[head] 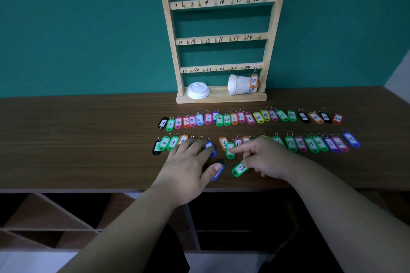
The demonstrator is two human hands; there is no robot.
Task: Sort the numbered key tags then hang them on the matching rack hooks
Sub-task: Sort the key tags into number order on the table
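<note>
- While the sorting step was in hand, the key tags lay in two rows on the wooden surface (88, 139). The far row (250, 117) read 1 to 23, and the near row (310, 144) was broken around its middle, where both grips worked.
- The left grip (188, 166) was open, with its fingers spread flat over tags near the row's left end. Its thumb pressed on a blue tag (219, 173) that lay out of line, nearer the front edge.
- The right grip (266, 159) was also open. Its index finger reached onto a green tag (230, 153) sitting askew just below the orange 8, and the other fingers were loosely curled, clasping nothing visible.
- A second green tag (239, 169) lay loose against that thumb; its number could not be read with certainty.
- Judged from this layout, the step was closing up the near row. Each stray tag was best slid flat along the surface into its numeric slot, number up and confirmed first, with its ring pointing toward the rack (221, 40).
- Spread fingers risked dragging neighbouring tags out of order, so light single-finger pressure was advisable.
- Only the orange 24 tag (254, 81) hung on its hook, so hanging was barely begun.
</note>
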